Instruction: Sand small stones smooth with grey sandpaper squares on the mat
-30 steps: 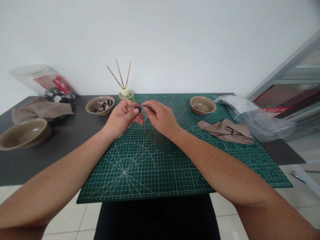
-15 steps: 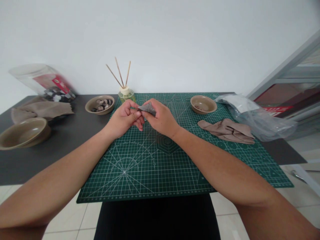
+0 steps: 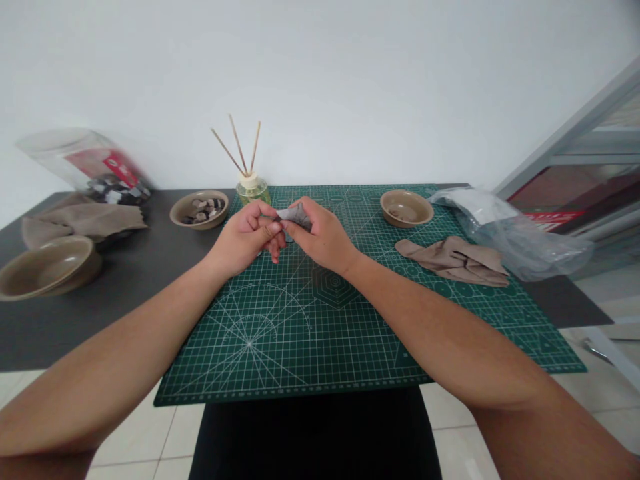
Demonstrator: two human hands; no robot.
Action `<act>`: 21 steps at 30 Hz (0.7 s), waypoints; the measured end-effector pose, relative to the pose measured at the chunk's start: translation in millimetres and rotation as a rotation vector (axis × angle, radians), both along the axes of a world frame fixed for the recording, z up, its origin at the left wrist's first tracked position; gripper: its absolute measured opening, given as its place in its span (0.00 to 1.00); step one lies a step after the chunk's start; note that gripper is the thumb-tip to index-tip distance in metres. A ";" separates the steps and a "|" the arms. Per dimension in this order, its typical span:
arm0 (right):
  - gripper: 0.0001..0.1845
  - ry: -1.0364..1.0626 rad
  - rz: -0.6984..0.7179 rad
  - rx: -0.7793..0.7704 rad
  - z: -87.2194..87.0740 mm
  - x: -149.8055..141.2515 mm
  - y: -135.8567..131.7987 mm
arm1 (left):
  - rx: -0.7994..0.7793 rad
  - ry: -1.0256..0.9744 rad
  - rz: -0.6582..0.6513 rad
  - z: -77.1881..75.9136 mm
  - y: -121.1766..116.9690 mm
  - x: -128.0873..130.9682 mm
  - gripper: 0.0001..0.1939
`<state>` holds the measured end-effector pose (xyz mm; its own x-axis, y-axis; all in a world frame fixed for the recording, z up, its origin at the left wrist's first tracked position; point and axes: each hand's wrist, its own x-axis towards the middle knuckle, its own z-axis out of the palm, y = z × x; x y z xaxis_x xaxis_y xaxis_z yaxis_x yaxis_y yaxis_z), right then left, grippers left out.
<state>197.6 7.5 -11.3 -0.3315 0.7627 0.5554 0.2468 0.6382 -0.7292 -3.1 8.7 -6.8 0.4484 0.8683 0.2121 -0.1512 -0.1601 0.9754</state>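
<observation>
Over the green cutting mat [image 3: 280, 360], both hands meet with fingertips almost touching. My right hand [image 3: 327, 240] is closed around a bunched grey cloth [image 3: 296, 215], its paler edge sticking out toward the left. My left hand [image 3: 245, 237] pinches thumb against forefinger at that edge of the cloth; a small dark bit shows there, too little to name. The lower fingers of the left hand are loosely curled. Behind it stands a bowl [image 3: 181, 219] with several small dark and pale pieces. Off to the right, a second bowl [image 3: 407, 208] holds a few pale brownish pieces.
A reed diffuser [image 3: 253, 190] stands behind the left hand. At left are a clear bag of dark pieces [image 3: 113, 180], a brown cloth [image 3: 95, 219] and a larger bowl [image 3: 55, 267]. A folded brown cloth [image 3: 455, 261] and a clear plastic bag [image 3: 520, 240] lie at right.
The grey cloth between the hands has shifted slightly: its pointed flap is now lower and more rounded. Both hands stay in nearly the same place.
</observation>
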 end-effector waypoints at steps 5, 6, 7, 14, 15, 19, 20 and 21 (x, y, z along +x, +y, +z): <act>0.07 -0.012 -0.012 0.077 -3.4 -1.4 1.2 | 0.006 0.026 -0.002 1.3 0.3 -0.4 0.28; 0.07 -0.015 -0.016 0.088 -4.1 -1.7 1.6 | 0.012 0.033 0.002 1.8 0.4 -0.4 0.27; 0.06 -0.020 -0.017 0.096 -4.7 -1.9 1.9 | 0.019 0.041 0.009 2.3 0.3 -0.4 0.26; 0.05 -0.040 -0.022 0.108 -4.6 -1.0 2.0 | 0.090 0.105 0.094 3.9 -0.3 0.2 0.18; 0.05 -0.040 -0.023 0.107 -4.2 -0.8 2.0 | 0.098 0.105 0.104 3.8 -0.1 0.1 0.18; 0.07 -0.044 -0.029 0.084 -3.0 -0.7 1.9 | 0.103 0.083 0.136 2.2 1.3 -0.7 0.17; 0.07 -0.046 -0.031 0.077 -2.7 -0.7 1.9 | 0.101 0.081 0.142 1.9 1.7 -0.8 0.17; 0.08 -0.047 -0.034 0.072 -2.5 -0.7 1.8 | 0.099 0.080 0.145 1.6 1.9 -0.9 0.17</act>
